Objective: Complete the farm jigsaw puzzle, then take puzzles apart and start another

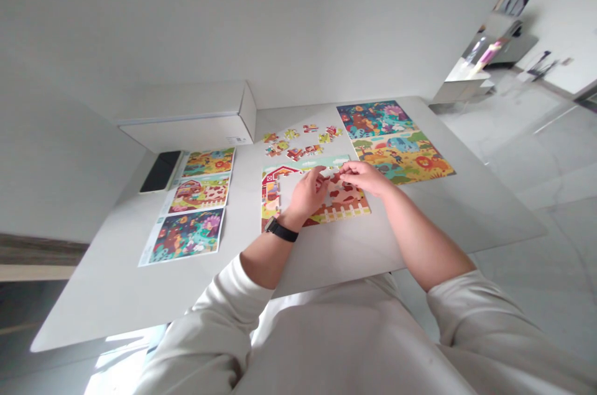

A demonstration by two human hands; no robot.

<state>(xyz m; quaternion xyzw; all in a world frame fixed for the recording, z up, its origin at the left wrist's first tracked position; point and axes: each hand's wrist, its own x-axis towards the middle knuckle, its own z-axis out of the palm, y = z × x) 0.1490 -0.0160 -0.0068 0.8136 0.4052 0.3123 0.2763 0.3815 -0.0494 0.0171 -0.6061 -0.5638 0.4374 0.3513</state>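
Note:
A partly assembled farm jigsaw puzzle [345, 211] lies in front of me, with a red barn at its upper left and a white fence along the bottom. Its upper middle is a bare gap. My left hand [306, 195], with a black watch [282, 230] on the wrist, curls over this gap and holds a red-and-white puzzle piece [319, 183], partly hidden by the fingers. My right hand [368, 178] rests at the puzzle's right side, thumb and fingers pinched at a piece beside the spotted cow; the fingertips partly cover that piece.
Several loose puzzle pieces [295, 153] are scattered beyond the puzzle. Two finished-looking pictures [396, 143] lie at the right. To the left are three printed picture sheets [189, 233], a dark phone [161, 171] and a white box [186, 130] against the wall.

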